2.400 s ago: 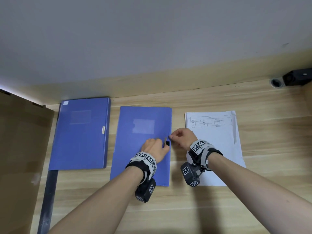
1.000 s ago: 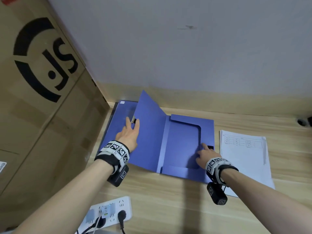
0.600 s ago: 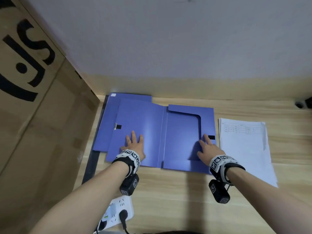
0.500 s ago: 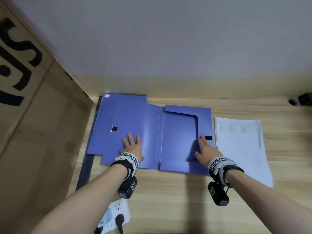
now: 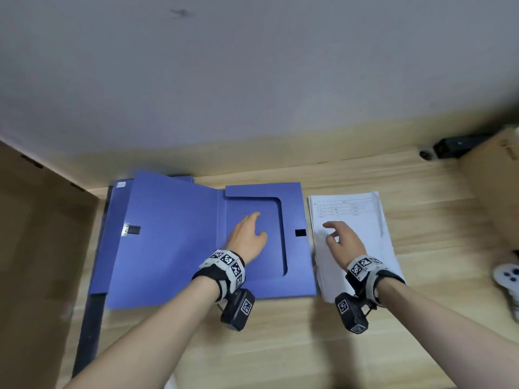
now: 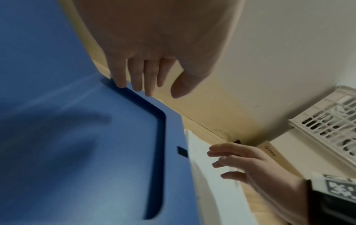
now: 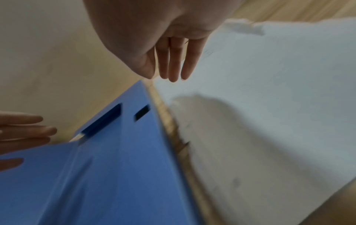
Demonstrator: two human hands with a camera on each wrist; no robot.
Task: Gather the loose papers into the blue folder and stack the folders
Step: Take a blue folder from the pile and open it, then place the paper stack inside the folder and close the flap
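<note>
The blue folder [image 5: 174,248] lies open on the wooden desk, its cover folded out to the left over a second blue folder [image 5: 121,189]. My left hand [image 5: 248,234] hovers over the open folder's inner pocket [image 5: 269,282], fingers straight, holding nothing. In the left wrist view the left hand [image 6: 138,79] casts a shadow on the folder [image 6: 77,152]. A stack of white papers [image 5: 362,220] lies just right of the folder. My right hand [image 5: 338,240] is over its left part, fingers relaxed and empty. The right wrist view shows the right hand [image 7: 169,65] above the papers [image 7: 269,91], beside the folder [image 7: 115,175].
A cardboard box [image 5: 36,248] walls off the left side and another box [image 5: 494,192] stands at the far right. A black device [image 5: 452,147] sits by the wall. A white game controller [image 5: 508,276] lies at the right edge. A white slatted basket [image 6: 327,121] is beyond the papers.
The folder was opened and its cover laid flat to the left. Since half a second ago my left hand went from the cover to the pocket side, my right hand from the folder to the papers.
</note>
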